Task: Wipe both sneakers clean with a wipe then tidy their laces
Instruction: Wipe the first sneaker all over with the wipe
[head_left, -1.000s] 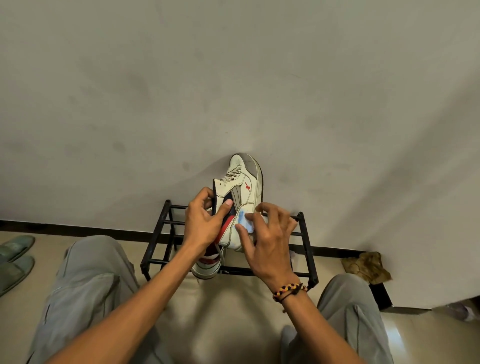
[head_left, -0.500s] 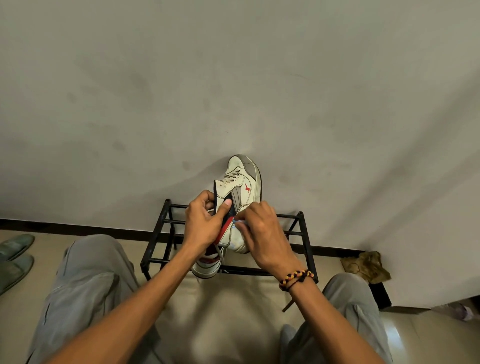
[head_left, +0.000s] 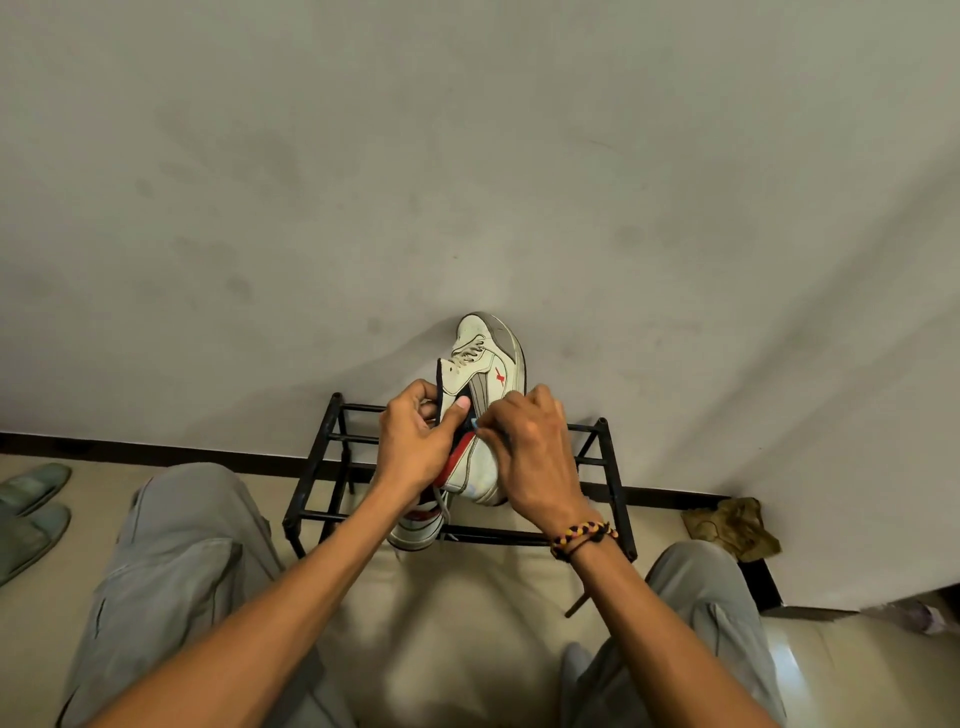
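Sneaker (head_left: 485, 395) clamped at the collar by left hand (head_left: 415, 447); right hand (head_left: 530, 452) pinched on wipe (head_left: 474, 423); best rubbed in short, firm strokes.

The sneaker (head_left: 485, 374) is showing white with red and grey accents; the rack (head_left: 322, 467) is looking black, the slippers (head_left: 31, 499) green.

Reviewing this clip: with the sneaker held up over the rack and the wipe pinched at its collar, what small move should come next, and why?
Probably a short stroke of the wipe down the sneaker side toward the heel. The left hand already steadies the shoe by its collar, toe up, and the right hand presses the wipe near the red trim, so the side panel below looks like the next patch. The second sneaker waits on the rack.
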